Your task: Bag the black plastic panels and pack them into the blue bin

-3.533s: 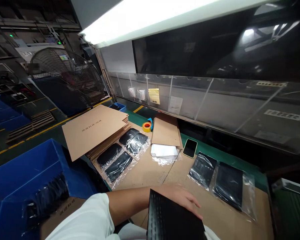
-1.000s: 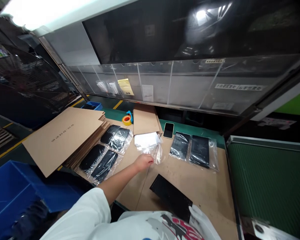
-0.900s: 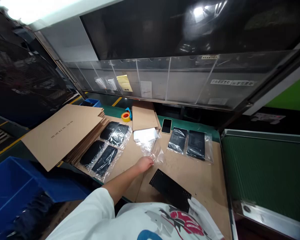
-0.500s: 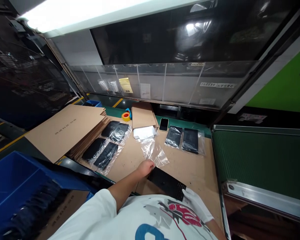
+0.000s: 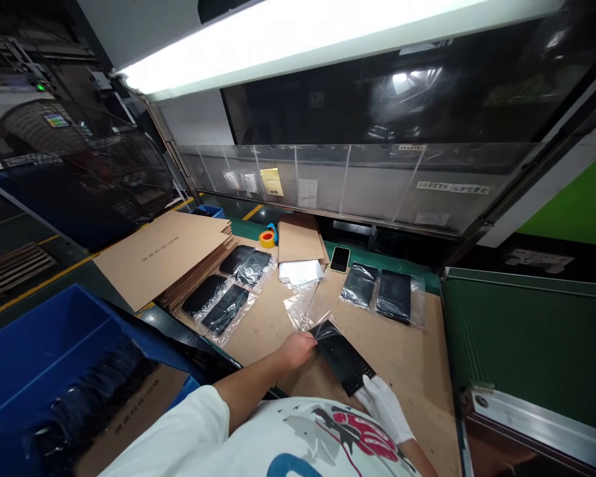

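A flat black panel (image 5: 340,358) with small holes near one end lies slantwise between my hands. My left hand (image 5: 298,350), bare, is closed at the panel's far left corner, pinching the edge of a clear plastic bag (image 5: 300,311). Shiny film covers the panel's far end, so that end appears to be inside the bag. My right hand (image 5: 383,403), in a white glove, grips the panel's near end, fingers on top and thumb hidden. Just beyond the bag sits a stack of white sheets or bags (image 5: 300,271).
Bagged black panels lie at left (image 5: 227,309) and right (image 5: 393,296) on the cardboard-covered table (image 5: 417,351). A phone (image 5: 340,259), yellow tape (image 5: 267,239) and cardboard stack (image 5: 163,255) are around them. A blue bin (image 5: 44,324) stands left, a green conveyor (image 5: 526,324) right.
The panel's far end has moved forward under the clear film and the panel has turned steeper. Both hands have stayed on their ends. The camera view has shifted left and up.
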Tool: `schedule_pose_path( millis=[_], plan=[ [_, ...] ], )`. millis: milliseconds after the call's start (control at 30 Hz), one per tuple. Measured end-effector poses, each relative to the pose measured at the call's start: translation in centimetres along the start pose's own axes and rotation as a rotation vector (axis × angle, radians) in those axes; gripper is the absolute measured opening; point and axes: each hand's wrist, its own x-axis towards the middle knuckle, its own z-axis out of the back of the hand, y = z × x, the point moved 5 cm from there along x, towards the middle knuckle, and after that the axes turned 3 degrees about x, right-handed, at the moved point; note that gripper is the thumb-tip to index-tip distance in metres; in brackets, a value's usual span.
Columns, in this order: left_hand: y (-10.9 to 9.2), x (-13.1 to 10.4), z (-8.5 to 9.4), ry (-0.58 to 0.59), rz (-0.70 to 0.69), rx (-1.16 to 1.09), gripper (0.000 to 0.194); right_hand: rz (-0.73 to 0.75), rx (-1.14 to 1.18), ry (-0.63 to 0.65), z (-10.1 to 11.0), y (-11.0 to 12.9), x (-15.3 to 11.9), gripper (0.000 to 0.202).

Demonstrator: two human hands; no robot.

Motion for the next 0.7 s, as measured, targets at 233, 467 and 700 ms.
schedule_pose_path(
  millis=[233,467,700],
  plan=[
    [-4.5,-1.3,1.0,0.027,-0.025,-0.147,0.029,-0.049,-0.003,0.111,-2.8,-0.5,1.3,0.049],
    [0.0,3.1,10.4,0.067,0.066,-0.071,0.049,0.075,-0.217,0.135,-4.5,1.8,2.1,0.042],
    [-1.5,4.6,12.0,0.375,0.075,-0.18,0.011,0.42,-0.694,0.206,-6.3,6.8,0.9,0.032]
  ],
)
